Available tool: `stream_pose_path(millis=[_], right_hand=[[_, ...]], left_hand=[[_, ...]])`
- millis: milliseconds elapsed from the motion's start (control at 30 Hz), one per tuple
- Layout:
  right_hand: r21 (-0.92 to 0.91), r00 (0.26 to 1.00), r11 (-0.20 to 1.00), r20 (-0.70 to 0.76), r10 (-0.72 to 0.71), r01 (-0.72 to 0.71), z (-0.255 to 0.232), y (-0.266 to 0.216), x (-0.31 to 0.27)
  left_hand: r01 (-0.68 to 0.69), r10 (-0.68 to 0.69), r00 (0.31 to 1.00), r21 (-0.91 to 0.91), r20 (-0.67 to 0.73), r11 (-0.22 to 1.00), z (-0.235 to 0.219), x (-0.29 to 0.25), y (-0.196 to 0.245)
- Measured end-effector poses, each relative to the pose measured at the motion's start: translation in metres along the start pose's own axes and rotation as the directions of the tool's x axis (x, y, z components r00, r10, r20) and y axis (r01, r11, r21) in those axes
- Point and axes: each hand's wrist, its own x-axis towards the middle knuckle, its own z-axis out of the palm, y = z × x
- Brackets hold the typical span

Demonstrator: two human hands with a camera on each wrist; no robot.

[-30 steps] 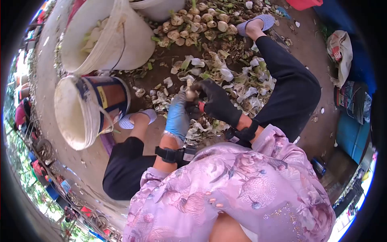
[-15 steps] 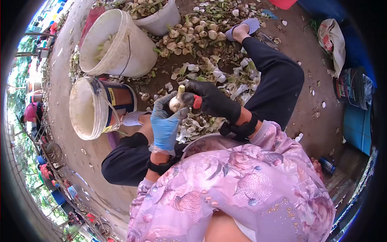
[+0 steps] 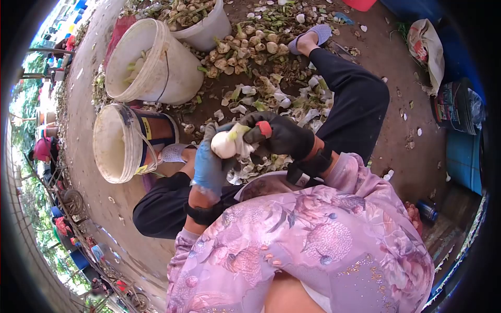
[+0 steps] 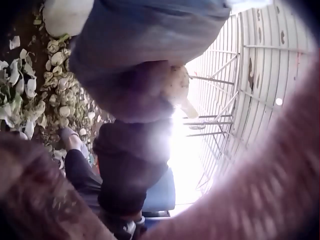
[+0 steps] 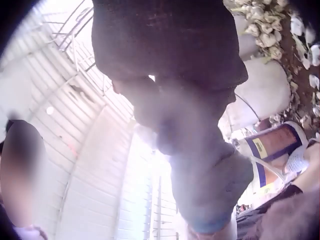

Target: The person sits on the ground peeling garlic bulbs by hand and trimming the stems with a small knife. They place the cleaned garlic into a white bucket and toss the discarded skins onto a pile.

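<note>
A garlic bulb, white and smooth with a greenish stem end, sits in the fingers of my left hand, which wears a blue and grey glove. My right hand, in a black glove with a red band round one finger, pinches loose pale skin hanging off the bulb's stem side. Both hands meet in front of my lap, over the peelings. In the left wrist view the bulb pokes out past the dark fingers. Gloves hide most of the bulb in the right wrist view.
Peelings litter the ground between my feet. Beyond lies a heap of unpeeled bulbs. To the left stand a white bucket with pale pieces inside, a labelled bucket and a tub of bulbs. A sack lies right.
The bulb, brownish with its stem upright half a second ago, now shows a white surface, its skin pulled toward the right hand. The head view has shifted, so the buckets appear further right.
</note>
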Motion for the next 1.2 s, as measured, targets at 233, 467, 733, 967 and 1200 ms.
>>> stream_pose_path(millis=[233, 467, 733, 967, 1200], right_hand=[[-0.042, 0.979, 0.998, -0.200, 0.040, -0.049, 0.004, 0.013, 0.006], [-0.531, 0.821, 0.847, -0.484, -0.301, -0.003, -0.068, 0.042, 0.017], [-0.393, 0.902, 0.915, -0.356, -0.242, 0.090, -0.051, 0.036, 0.019], [-0.855, 0.852, 0.302, -0.487, -0.193, -0.421, -0.077, 0.034, 0.029], [-0.702, 0.928, 0.697, -0.147, -0.342, 0.146, -0.036, 0.027, 0.043]], left_hand=[[-0.296, 0.629, 0.752, 0.752, -0.196, 0.589, 0.012, 0.016, -0.026], [-0.431, 0.581, 0.759, 0.441, -0.294, 0.787, -0.014, 0.024, -0.023], [-0.354, 0.542, 0.788, 0.506, -0.292, 0.787, -0.011, 0.014, 0.001], [-0.281, 0.598, 0.780, 0.751, -0.184, 0.597, -0.020, 0.010, -0.002], [-0.302, 0.249, 0.869, -0.060, -0.428, 0.952, -0.061, 0.018, 0.008]])
